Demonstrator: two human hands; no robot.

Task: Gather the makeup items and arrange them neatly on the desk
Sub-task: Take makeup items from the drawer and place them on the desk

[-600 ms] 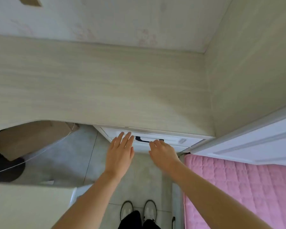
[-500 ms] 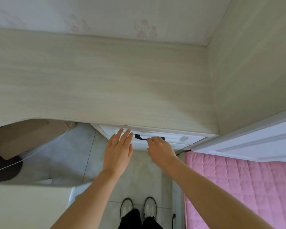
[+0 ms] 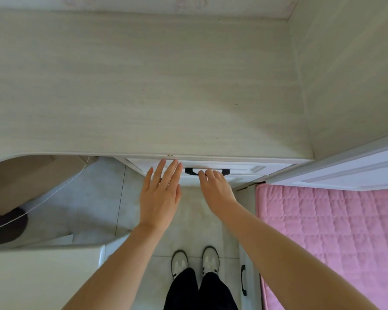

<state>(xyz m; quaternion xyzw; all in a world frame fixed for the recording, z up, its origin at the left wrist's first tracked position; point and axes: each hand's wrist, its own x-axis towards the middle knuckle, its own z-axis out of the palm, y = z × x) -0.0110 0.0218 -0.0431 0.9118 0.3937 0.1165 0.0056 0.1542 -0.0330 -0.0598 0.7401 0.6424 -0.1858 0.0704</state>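
Pale wood-grain desk (image 3: 143, 86) fills the upper view; no makeup items show on it. Since the earlier frames both hands have crept up toward its front edge. Left hand (image 3: 160, 193), at 6 o'clock, is spread flat, fingertips against the white drawer (image 3: 244, 170). Right hand (image 3: 215, 189) now curls its fingers at the black handle (image 3: 207, 171), apparently hooking it.

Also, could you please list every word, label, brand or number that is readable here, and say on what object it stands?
None: no readable text appears anywhere.
The wall above the desk bears faint pink prints, pictures rather than letters.
The drawer, its handle and the shoes show no lettering.
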